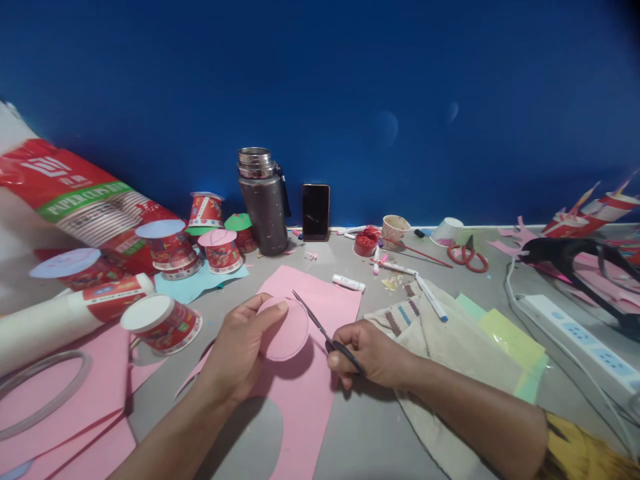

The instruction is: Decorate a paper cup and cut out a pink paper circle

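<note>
A round disc of pink paper [287, 337] is pinched between the thumb and fingers of my left hand [240, 347]. A drawn line runs close to the disc's edge. My right hand [370, 353] grips black-handled scissors [316, 320], whose blades point up and left beside the disc's right edge and look closed. Beneath both hands lies a sheet of pink paper [313, 400] with a large curved cut-out. A pink offcut strip shows partly behind my left hand.
Decorated paper cups [167, 323] and a red paper-cup bag [90, 200] stand left. A steel flask [263, 207] and a phone [316, 212] are at the back. Rightward lie a cloth [450, 347], markers, red-handled scissors [467, 256] and a power strip [585, 340].
</note>
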`<control>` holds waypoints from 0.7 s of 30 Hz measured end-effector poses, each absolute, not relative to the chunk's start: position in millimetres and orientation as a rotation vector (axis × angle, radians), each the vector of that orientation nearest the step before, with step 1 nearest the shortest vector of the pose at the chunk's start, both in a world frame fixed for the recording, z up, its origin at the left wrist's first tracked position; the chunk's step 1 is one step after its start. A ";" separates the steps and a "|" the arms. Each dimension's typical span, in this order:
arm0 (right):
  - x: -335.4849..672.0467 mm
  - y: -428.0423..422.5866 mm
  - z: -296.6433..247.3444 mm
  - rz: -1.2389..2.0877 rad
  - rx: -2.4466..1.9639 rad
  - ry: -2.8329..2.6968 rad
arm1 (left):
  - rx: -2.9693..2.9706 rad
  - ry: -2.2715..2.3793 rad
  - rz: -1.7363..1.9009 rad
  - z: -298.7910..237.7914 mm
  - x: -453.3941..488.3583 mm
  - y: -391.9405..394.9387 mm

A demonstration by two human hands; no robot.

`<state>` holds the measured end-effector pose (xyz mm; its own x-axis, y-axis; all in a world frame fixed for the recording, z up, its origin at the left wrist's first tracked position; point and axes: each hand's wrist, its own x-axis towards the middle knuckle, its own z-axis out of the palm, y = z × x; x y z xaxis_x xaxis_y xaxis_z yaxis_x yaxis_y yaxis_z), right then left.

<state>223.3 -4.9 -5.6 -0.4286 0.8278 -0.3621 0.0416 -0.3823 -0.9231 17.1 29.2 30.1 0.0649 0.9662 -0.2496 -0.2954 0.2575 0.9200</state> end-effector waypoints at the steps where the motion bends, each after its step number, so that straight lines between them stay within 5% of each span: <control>1: 223.3 -4.8 -6.5 1.864 -1.223 -1.271 | 0.804 1.073 1.117 29.9 16.8 29.2; 21: 218.0 -9.7 -2.4 1.619 -1.089 -1.118 | 1.215 1.069 0.677 20.7 19.3 26.8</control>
<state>218.0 -9.7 -2.4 -0.2454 0.9526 -0.1798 -0.1690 -0.2247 -0.9597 19.3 26.8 20.7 0.3846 0.8786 -0.2831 0.1199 0.2565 0.9591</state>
